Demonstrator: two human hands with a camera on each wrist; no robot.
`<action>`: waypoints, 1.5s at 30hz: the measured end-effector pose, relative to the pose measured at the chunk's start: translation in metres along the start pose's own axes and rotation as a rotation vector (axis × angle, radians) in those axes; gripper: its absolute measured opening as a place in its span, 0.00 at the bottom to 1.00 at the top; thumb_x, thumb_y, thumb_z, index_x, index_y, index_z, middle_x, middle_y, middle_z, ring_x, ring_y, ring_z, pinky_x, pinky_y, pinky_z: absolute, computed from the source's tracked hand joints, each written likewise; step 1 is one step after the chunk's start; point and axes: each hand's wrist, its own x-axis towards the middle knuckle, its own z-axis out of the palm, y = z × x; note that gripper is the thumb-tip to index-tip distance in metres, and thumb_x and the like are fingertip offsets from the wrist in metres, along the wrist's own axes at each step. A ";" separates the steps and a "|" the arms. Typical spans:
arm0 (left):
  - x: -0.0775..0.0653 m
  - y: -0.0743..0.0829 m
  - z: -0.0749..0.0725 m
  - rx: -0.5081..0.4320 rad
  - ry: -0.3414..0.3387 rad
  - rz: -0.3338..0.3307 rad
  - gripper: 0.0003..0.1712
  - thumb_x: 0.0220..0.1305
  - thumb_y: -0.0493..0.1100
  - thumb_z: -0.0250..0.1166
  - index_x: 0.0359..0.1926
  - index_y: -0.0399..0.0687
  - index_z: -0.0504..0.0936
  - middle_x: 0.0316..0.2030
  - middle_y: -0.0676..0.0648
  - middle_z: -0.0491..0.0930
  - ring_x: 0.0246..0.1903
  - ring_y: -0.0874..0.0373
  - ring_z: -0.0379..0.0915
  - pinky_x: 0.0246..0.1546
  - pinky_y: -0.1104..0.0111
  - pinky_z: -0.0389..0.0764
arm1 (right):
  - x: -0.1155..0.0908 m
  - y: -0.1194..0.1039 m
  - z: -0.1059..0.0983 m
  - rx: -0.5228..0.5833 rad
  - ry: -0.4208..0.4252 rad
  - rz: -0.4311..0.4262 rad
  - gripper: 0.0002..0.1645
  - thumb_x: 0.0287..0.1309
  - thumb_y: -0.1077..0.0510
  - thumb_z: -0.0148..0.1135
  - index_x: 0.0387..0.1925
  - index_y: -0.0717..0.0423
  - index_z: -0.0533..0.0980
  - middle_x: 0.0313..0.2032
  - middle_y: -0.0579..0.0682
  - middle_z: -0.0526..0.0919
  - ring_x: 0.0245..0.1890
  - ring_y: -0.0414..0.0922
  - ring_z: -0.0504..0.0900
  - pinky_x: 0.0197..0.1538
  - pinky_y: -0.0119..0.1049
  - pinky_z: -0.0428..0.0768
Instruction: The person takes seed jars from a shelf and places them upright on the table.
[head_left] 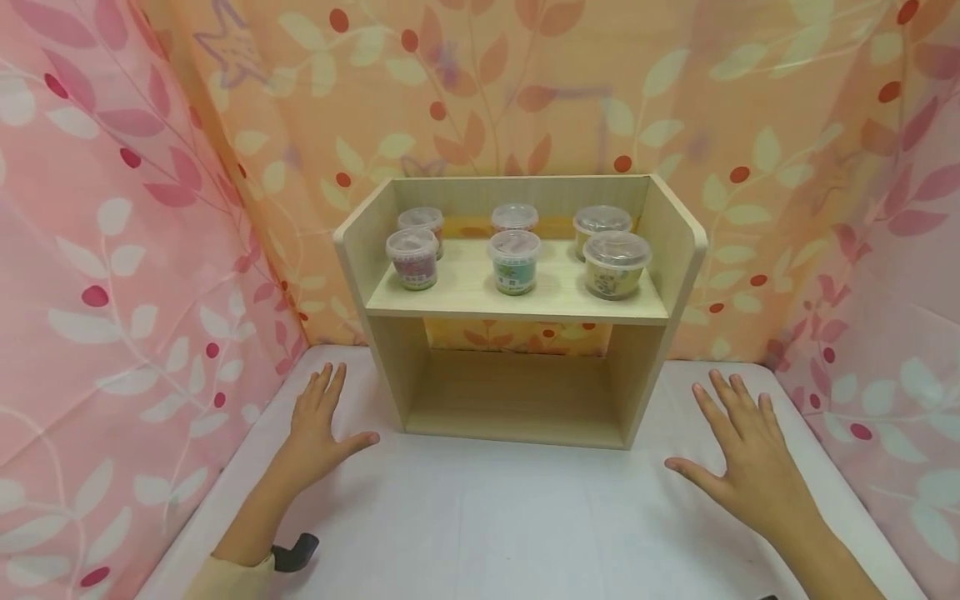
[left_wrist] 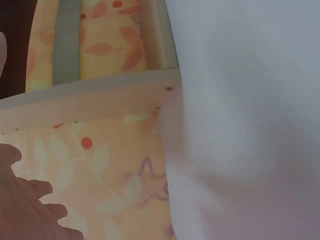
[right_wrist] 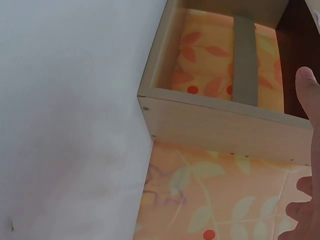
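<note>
In the head view my left hand [head_left: 315,437] hovers over the table left of a pale wooden shelf [head_left: 517,307], fingers spread and holding nothing. On the other side my right hand [head_left: 750,462] is spread the same way, thumb pointing at the shelf. The upper board carries several lidded plastic cups in three pairs. At the front stand a purple-labelled cup [head_left: 415,265], a green-labelled cup [head_left: 513,271] and a wider yellow cup [head_left: 613,275]. Behind them are a red-toned cup [head_left: 422,218], another cup [head_left: 515,217] and a second wide cup [head_left: 600,221], partly hidden.
The shelf's lower compartment [head_left: 517,396] has an open front. A white cloth covers the table [head_left: 510,517]. Floral curtains hang at the back [head_left: 480,100], left [head_left: 112,292] and right [head_left: 900,292]. The shelf's side panel [right_wrist: 225,125] shows in the right wrist view.
</note>
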 end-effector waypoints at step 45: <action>0.036 0.025 0.041 -0.733 0.111 -0.149 0.48 0.63 0.41 0.74 0.79 0.49 0.59 0.75 0.43 0.65 0.71 0.42 0.65 0.65 0.55 0.71 | 0.079 -0.094 -0.050 0.737 -0.014 0.142 0.53 0.46 0.76 0.76 0.73 0.54 0.67 0.70 0.48 0.74 0.69 0.37 0.72 0.67 0.24 0.69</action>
